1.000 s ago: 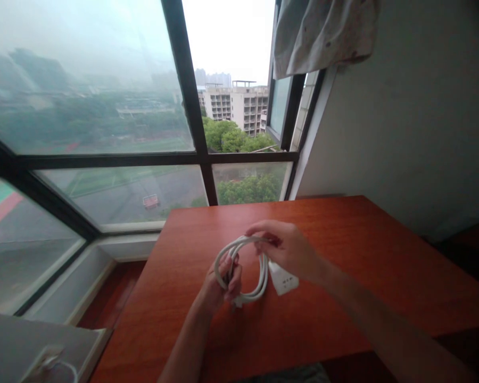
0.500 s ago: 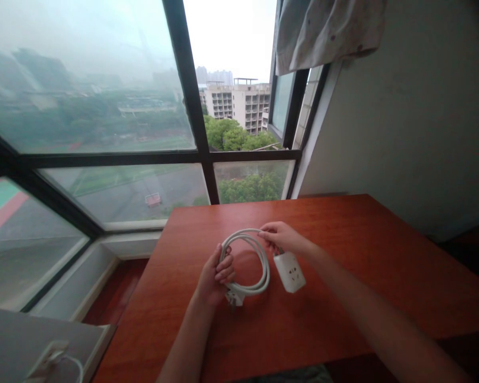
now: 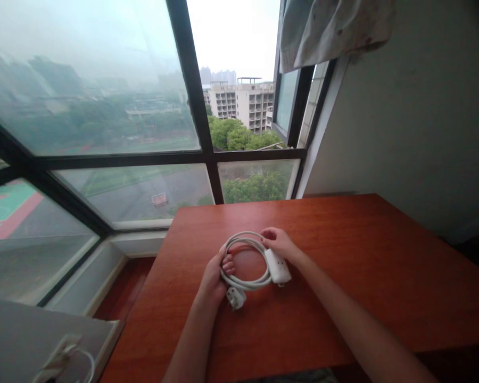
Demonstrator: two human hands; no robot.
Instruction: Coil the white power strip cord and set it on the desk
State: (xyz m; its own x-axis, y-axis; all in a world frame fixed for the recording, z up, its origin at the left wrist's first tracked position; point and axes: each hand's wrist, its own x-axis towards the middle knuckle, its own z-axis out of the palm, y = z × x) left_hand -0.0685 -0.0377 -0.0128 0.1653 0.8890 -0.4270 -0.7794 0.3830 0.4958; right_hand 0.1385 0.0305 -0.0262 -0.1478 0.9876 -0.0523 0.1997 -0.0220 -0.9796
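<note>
A white extension cord (image 3: 252, 285) is wound into a loose round coil above the tabletop. My left hand (image 3: 219, 271) is closed around the coil's left side. Just below that hand hangs the cord's white plug (image 3: 236, 298), prongs pointing down. At the upper right of the coil, my right hand (image 3: 278, 242) pinches the cord with bent fingers. Below it the white socket block (image 3: 278, 267) hangs tilted against the coil's right side, its socket face turned partly away. The fingertips of my right hand partly cover the cord there.
Under my hands lies a reddish-brown wooden table (image 3: 331, 298). Dark-framed windows (image 3: 151, 159) rise behind and to the left, with one pane open under a curtain (image 3: 335, 32). At lower left, a wall outlet (image 3: 59, 354) has a white cable plugged in.
The socket block has moved left against the coil and turned, so its holes show less. My right hand has shifted slightly down. The plug has swung round and shows more clearly.
</note>
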